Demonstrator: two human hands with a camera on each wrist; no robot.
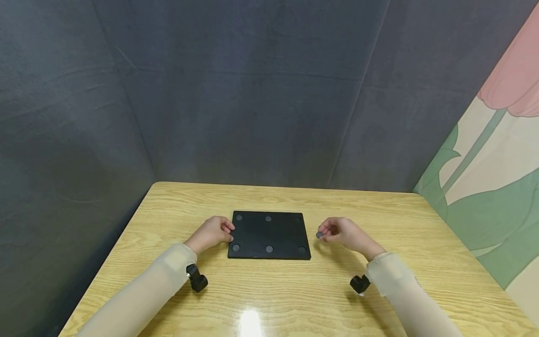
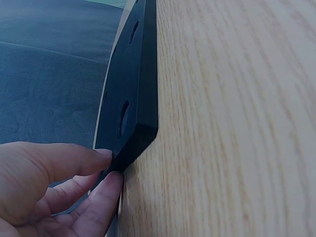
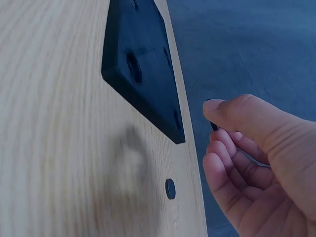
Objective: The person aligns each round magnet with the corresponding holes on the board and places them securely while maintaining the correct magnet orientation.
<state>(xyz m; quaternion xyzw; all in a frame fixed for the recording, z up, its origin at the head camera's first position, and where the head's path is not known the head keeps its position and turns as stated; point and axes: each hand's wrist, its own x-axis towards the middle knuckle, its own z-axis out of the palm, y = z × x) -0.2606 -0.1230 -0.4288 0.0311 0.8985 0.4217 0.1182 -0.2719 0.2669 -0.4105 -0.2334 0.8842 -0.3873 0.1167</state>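
A flat black board point(image 1: 252, 234) lies on the table, with round recesses in its top; those at the left and middle look greyer than the two at the right. My left hand point(image 1: 213, 232) pinches the board's left edge, one fingertip over the top face and another at the side, as the left wrist view shows. Just right of the board, my right hand point(image 1: 343, 232) holds a small dark disc point(image 3: 214, 126) between thumb and fingers, mostly covered by them. Another dark disc point(image 3: 170, 188) lies on the table below that hand in the right wrist view.
The light wood-grain table point(image 1: 269, 290) carries the board near its far half. A dark grey cloth point(image 1: 261, 93) hangs behind and on the left. On the right stands a panel with a flower pattern point(image 1: 484, 196). Each wrist wears a small black camera.
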